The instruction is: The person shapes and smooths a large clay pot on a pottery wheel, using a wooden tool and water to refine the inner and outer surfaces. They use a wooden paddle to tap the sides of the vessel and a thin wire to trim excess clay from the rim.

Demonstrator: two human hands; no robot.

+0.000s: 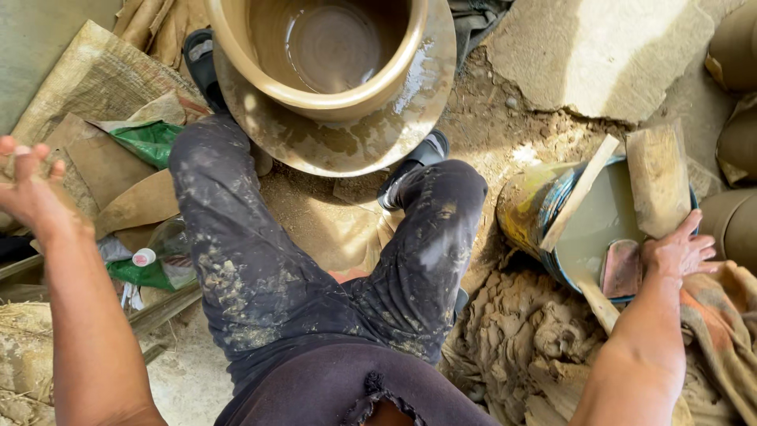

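Bucket [524,209] of grey slip stands at right; the right hand [678,251] rests spread on its near rim beside a pink sponge [621,268]. The left hand [30,188] hangs open, empty, far left.

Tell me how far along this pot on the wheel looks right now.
The clay pot already stands shaped on the wheel, walls raised and rim rounded. The right hand rests at the rim of the water bucket beside a flat wooden tool; the left hand is open, empty. The pot hasn't been lifted off the wheel.
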